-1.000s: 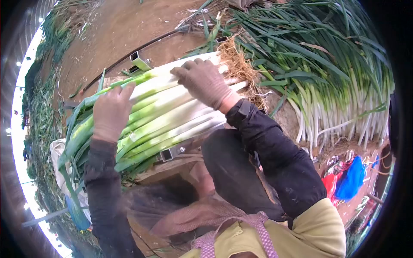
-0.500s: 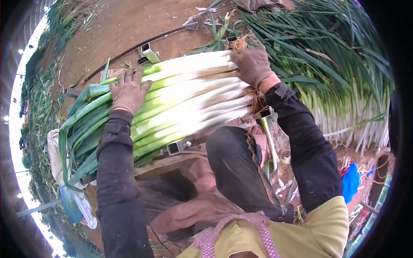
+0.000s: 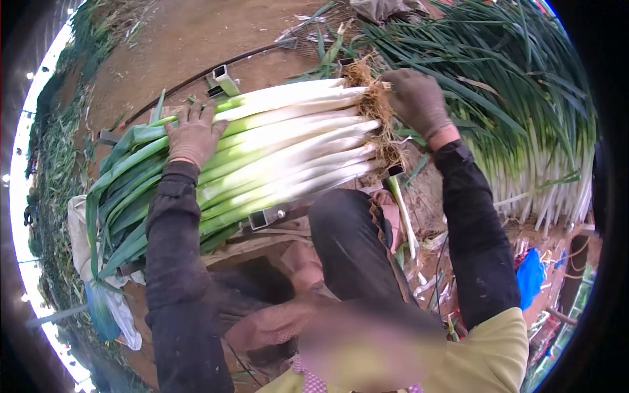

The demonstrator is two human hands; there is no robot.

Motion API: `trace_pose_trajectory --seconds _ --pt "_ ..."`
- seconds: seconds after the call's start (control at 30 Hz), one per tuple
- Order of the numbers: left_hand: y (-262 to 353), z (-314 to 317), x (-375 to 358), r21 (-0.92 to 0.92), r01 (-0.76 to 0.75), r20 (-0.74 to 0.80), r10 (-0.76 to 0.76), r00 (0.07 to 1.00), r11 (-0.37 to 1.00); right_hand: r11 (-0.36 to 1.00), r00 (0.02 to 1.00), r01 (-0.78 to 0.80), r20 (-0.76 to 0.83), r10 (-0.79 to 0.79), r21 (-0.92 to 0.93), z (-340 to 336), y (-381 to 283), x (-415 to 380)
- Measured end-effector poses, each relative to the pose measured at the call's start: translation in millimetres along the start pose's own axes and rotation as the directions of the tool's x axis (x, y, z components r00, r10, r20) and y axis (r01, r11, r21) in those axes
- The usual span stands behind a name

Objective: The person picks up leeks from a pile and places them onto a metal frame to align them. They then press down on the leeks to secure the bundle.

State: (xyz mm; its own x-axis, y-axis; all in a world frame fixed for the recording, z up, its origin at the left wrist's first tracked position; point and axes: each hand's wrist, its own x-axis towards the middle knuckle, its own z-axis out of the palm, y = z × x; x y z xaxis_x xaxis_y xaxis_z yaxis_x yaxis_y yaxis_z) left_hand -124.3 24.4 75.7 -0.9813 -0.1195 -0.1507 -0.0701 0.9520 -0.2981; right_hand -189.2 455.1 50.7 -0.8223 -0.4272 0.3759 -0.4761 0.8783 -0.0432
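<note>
A row of thick green onions (image 3: 282, 141) lies side by side across a metal frame, white ends and roots to the right, green leaves to the left. My gloved left hand (image 3: 194, 134) rests on their pale green upper stalks, fingers stretched and spread. At the right end, my gloved right hand (image 3: 417, 101) is beside the tangled brown roots (image 3: 375, 101), its fingers curled in. Whether it touches the roots or has anything inside it is hidden.
A big pile of green onions (image 3: 524, 118) stands at the right. Square metal tubes (image 3: 226, 80) of the frame stick out around the bundle. A loose green onion (image 3: 403, 216) lies near my knee (image 3: 347, 242). A blue plastic piece (image 3: 531, 278) is at far right.
My right hand has moved right, off the white stalk ends, so the roots show more fully. My left hand stays on the stalks with hardly any shift.
</note>
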Motion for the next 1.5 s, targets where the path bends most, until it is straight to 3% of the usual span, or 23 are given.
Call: trace_pose_trajectory --seconds 0.03,0.1,0.17,0.2,0.23,0.27,0.33,0.37,0.4,0.47,0.6,0.7,0.73,0.77,0.83,0.9,1.0,1.1,1.17,1.23,1.3,1.37,1.5 --pt "-6 4 -1 0.002 -0.017 -0.01 0.017 1.0 1.0 0.989 0.99 0.138 -0.019 -0.139 -0.047 1 -23 4" --pt "-18 6 -7 -0.041 -0.068 -0.114 0.063 0.992 0.997 0.98 0.98 0.199 0.033 -0.198 -0.026 33 -46 15" --pt "-27 3 -12 -0.044 -0.094 -0.112 0.088 0.99 0.995 0.991 0.988 0.125 0.087 -0.129 0.052 53 -57 29" --pt "-29 2 -16 -0.049 -0.113 -0.204 0.101 0.974 0.992 0.989 0.99 0.099 0.087 -0.108 0.108 59 -57 35" --pt "-27 -8 -20 -0.035 -0.08 -0.163 0.073 0.984 0.996 0.984 0.992 0.069 0.093 -0.085 0.161 61 -57 40" --pt "-25 -18 -24 -0.019 -0.051 -0.119 0.049 0.992 0.998 0.978 0.994 0.085 0.045 -0.096 0.19 65 -57 41" --pt "-15 -41 -38 0.02 -0.055 -0.049 0.056 0.997 0.998 0.966 0.977 0.104 0.155 -0.143 0.236 46 -55 34" --pt "-18 -35 -49 0.019 -0.108 -0.073 0.109 0.991 0.994 0.959 0.964 0.115 0.205 -0.17 0.258 39 -55 30" --pt "-22 -23 -62 0.017 -0.158 -0.095 0.159 0.983 0.987 0.936 0.964 0.205 0.104 -0.243 0.286 46 -46 17" --pt "-29 -1 -74 -0.065 -0.228 -0.213 0.21 0.954 0.971 0.946 0.962 0.218 0.113 -0.25 0.24 44 -51 3" --pt "-34 10 -54 -0.305 -0.157 -0.312 0.057 0.948 0.939 0.984 0.979 0.072 0.175 -0.101 0.165 50 -62 12" --pt "-25 3 -46 -0.27 -0.06 -0.266 -0.014 0.964 0.961 0.992 0.995 0.046 0.088 -0.056 0.116 51 -66 11" --pt "-21 1 -48 -0.226 -0.008 -0.148 -0.026 0.989 0.974 0.993 0.994 0.062 0.081 -0.071 0.102 49 -67 5" --pt "-14 6 -58 -0.133 0.0 -0.159 -0.021 0.987 0.991 0.992 0.994 0.082 0.066 -0.088 0.092 47 -70 0" --pt "0 14 -70 0.073 0.023 -0.207 -0.008 0.978 0.997 0.998 0.984 0.048 0.169 -0.054 0.038 38 -75 0" --pt "4 16 -67 0.021 0.052 -0.116 -0.05 0.992 0.998 0.997 0.963 0.029 0.27 -0.01 -0.068 24 -91 0" --pt "4 17 -60 0.023 0.066 -0.144 -0.062 0.988 0.998 0.978 0.995 0.036 0.088 -0.055 0.205 28 -124 17" --pt "-7 24 -72 -0.045 0.026 -0.243 -0.036 0.969 0.999 0.967 0.997 0.073 -0.001 -0.075 0.246 83 -159 15" --pt "-15 24 -86 -0.145 -0.025 -0.313 -0.022 0.949 0.989 0.967 0.994 -0.003 0.107 -0.025 0.254 85 -160 10" --pt "-20 4 -111 0.016 0.174 -0.111 -0.171 0.979 0.985 0.97 0.996 0.036 0.068 -0.054 0.241 83 -158 7" --pt "-50 29 -124 0.08 0.178 -0.275 -0.15 0.95 0.981 0.974 0.996 0.044 0.07 -0.06 0.22 84 -156 5" --pt "-57 45 -111 0.072 0.182 -0.359 -0.145 0.922 0.981 0.978 0.998 0.06 0.011 -0.064 0.2 93 -156 4" --pt "-69 66 -114 0.057 0.159 -0.479 -0.113 0.871 0.986 0.981 0.995 0.028 0.091 -0.046 0.191 84 -161 12"
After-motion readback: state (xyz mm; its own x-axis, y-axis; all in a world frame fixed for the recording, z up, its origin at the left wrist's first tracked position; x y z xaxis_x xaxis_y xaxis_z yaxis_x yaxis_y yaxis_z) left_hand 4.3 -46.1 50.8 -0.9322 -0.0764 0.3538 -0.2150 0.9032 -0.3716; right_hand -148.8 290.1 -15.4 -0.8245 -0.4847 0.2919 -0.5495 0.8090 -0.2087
